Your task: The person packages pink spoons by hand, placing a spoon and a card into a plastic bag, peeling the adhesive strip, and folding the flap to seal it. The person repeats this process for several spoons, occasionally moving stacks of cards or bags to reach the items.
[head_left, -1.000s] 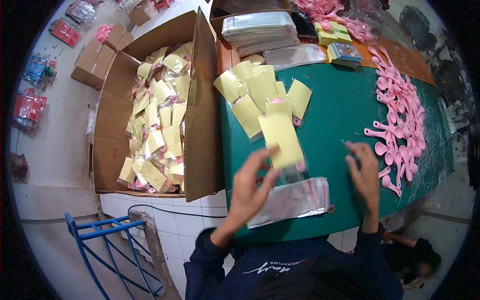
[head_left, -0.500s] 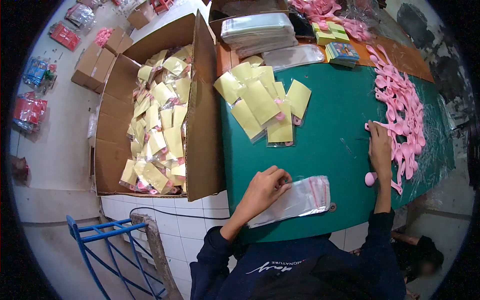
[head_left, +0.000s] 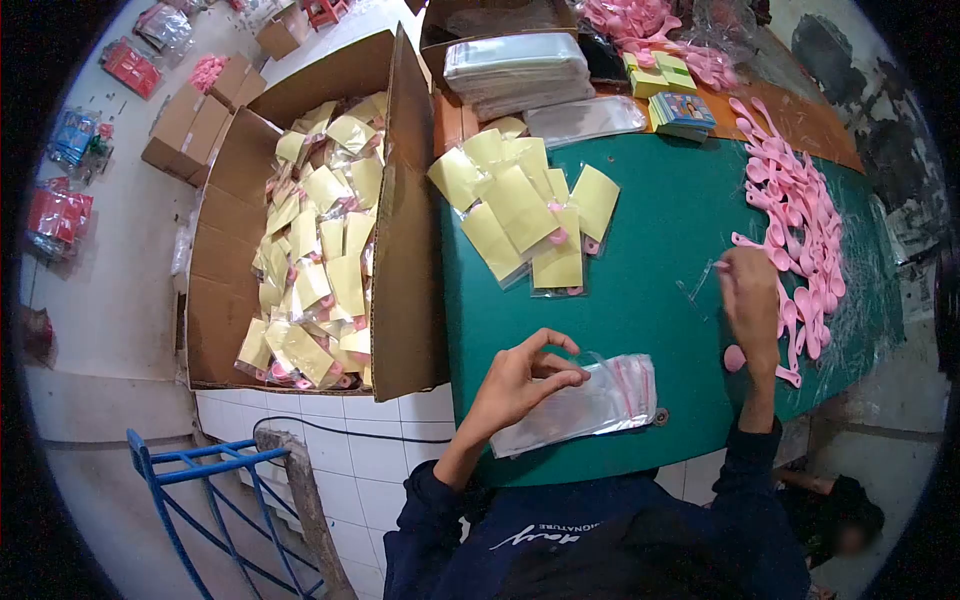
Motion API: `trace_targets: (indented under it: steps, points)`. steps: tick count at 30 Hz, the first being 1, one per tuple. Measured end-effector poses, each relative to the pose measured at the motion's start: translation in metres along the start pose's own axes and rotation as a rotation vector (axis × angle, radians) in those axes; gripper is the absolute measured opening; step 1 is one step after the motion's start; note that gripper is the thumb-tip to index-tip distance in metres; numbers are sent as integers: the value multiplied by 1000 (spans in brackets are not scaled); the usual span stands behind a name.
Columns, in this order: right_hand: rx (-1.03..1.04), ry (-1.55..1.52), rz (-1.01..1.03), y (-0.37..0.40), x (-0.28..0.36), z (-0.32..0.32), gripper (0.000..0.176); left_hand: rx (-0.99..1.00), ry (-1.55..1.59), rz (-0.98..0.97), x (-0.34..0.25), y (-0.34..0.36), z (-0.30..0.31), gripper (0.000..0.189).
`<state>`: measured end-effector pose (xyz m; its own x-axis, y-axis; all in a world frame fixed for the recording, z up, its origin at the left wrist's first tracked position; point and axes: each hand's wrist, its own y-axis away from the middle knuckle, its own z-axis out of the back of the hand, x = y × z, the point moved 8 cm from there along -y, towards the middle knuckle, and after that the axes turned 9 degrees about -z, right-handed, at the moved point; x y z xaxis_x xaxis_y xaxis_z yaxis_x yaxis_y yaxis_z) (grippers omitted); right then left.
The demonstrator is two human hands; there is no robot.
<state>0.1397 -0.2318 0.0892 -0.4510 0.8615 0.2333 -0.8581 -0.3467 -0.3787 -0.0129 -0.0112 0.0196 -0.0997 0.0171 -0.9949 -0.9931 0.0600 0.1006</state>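
My left hand (head_left: 520, 385) pinches the top clear plastic bag (head_left: 600, 385) of a small stack at the near edge of the green table (head_left: 660, 230), lifting its edge. My right hand (head_left: 750, 300) is closed over a pink spoon (head_left: 722, 266) at the edge of the pile of pink spoons (head_left: 800, 220). Another pink spoon (head_left: 735, 357) lies under that wrist. Several packed bags with yellow cards (head_left: 525, 210) lie in a heap at the table's far left.
A big open cardboard box (head_left: 400, 250) left of the table holds many packed yellow-card bags. Stacks of clear bags (head_left: 520, 65) and cards (head_left: 682, 105) sit at the back. A blue metal frame (head_left: 200, 480) stands lower left. Another person (head_left: 840, 520) is low at the right.
A packed bag held a second ago now lies on the heap. My left hand dropped to the clear bags and pinched one. My right hand reached the spoon pile and drew back slightly.
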Motion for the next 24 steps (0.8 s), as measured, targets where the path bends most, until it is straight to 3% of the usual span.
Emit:
trace_targets:
  steps: [4,7,8,12,19,22,24]
  points:
    - [-299,-233,-272,7,3,47,23,-12,111,-3,3,-1,-3,23]
    - [-195,-617,-295,21,15,36,23,-7,177,14,3,-4,-9,24]
    - [-65,-863,-360,23,23,27,22,-6,184,13,3,-4,-10,24]
    - [104,-1196,-440,33,44,4,22,-16,216,33,3,-4,-10,26]
    - [256,-1182,-419,37,60,-8,23,-72,177,21,12,-4,-2,28]
    - [-14,-1137,-455,27,44,8,21,-68,209,3,7,-3,-3,29]
    - [61,-1069,-422,27,45,0,20,-58,186,2,6,-3,-4,30]
